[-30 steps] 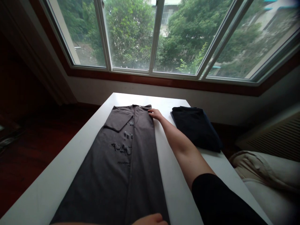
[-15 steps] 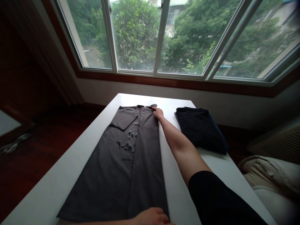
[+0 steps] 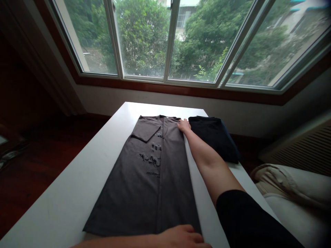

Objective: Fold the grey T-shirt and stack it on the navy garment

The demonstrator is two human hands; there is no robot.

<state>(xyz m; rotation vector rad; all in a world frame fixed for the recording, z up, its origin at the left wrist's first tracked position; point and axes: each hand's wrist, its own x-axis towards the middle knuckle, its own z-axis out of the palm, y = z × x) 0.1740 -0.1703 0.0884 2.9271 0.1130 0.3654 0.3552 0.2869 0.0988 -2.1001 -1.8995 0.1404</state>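
Grey shirt [image 3: 150, 186] prob. mid-fold: R hand [image 3: 184, 125] at collar end [image 3: 168, 119], L hand [image 3: 181, 237] at hem [image 3: 108, 232], can't tell grips; next wants even hold.

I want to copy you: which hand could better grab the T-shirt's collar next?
Probably the right hand: it appears to touch the gray T-shirt near the collar, while the left hand is down by the hem.
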